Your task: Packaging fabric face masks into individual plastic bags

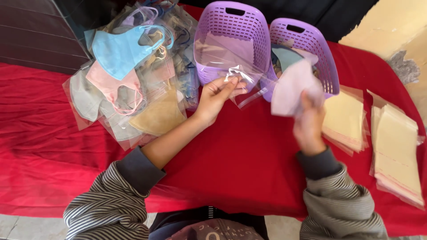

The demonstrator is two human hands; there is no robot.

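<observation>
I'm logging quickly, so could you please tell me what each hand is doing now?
Left hand: pinching a clear bag.
Right hand: holding a pale mask.

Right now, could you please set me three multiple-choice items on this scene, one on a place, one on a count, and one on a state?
1. Where does the pile of bagged face masks lie?
A. inside a basket
B. on the red cloth, left of the baskets
C. on the stack of paper inserts

2. How many purple baskets stand on the table?
A. one
B. two
C. four

3. What is the state of the clear bag in the left hand?
A. empty, pinched at its edge
B. stuffed with a blue mask
C. lying flat on the cloth

Answers: 1 B, the pile rests on the cloth beside the left basket. 2 B, that one and the right basket stand side by side. 3 A, the bag is see-through with nothing in it, while the right hand holds a pale lilac mask apart from it.
</observation>
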